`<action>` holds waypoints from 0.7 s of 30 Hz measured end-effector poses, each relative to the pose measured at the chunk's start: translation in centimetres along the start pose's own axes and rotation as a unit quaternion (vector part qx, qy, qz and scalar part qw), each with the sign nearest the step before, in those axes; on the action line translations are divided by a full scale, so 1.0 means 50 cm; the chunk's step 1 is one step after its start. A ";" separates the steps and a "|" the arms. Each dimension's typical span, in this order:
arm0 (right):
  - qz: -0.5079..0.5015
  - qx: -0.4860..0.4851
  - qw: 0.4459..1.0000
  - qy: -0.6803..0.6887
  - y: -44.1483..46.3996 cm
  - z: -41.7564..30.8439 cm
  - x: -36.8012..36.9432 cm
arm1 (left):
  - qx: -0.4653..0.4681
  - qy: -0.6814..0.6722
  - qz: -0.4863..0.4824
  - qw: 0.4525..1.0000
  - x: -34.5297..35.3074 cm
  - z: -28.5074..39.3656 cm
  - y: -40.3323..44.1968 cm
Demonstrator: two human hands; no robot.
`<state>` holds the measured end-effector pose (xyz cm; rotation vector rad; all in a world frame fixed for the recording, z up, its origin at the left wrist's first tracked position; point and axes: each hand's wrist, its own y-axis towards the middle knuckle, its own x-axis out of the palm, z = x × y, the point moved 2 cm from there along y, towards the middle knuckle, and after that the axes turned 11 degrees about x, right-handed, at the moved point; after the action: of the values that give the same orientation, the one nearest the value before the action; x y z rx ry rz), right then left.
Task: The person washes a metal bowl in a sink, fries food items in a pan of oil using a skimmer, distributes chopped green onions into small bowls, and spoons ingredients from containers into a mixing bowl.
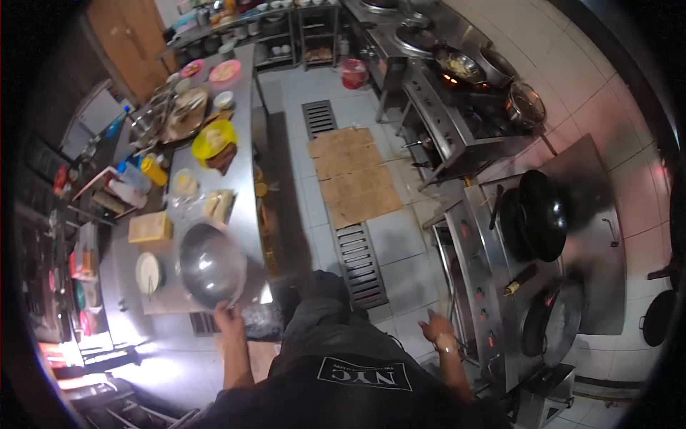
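My left hand (230, 323) is closed on the near rim of a large steel mixing bowl (212, 263). The bowl is tilted toward me at the end of the steel worktable (244, 171), and its inside looks bare. Whether its base rests on the table, I cannot tell. Beside it lie a white bowl with a pale content (148, 273), a yellow block-shaped container (151, 228) and a plastic-wrapped pale item (218, 206). My right hand (437, 329) hangs over the floor near the stove front, fingers apart, holding nothing. A bracelet (447, 349) circles that wrist.
At the right, a stove holds black woks (542, 214) and a large pan (564, 322). Farther off, flame burns under a pan with food (461, 68). Cardboard (355, 175) and drain grates (361, 264) cover the aisle floor. A yellow basin (214, 139) stands on the worktable.
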<state>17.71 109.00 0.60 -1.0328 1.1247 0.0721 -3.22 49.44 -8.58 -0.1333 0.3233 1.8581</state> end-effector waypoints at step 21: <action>-0.287 -0.123 0.398 0.863 0.914 -0.485 -0.972 | -0.100 0.265 0.291 0.914 0.306 0.089 0.359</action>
<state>-46.60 138.28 7.38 -1.6241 2.4858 -1.9339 -24.66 59.78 -5.44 -0.7627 0.5916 2.4297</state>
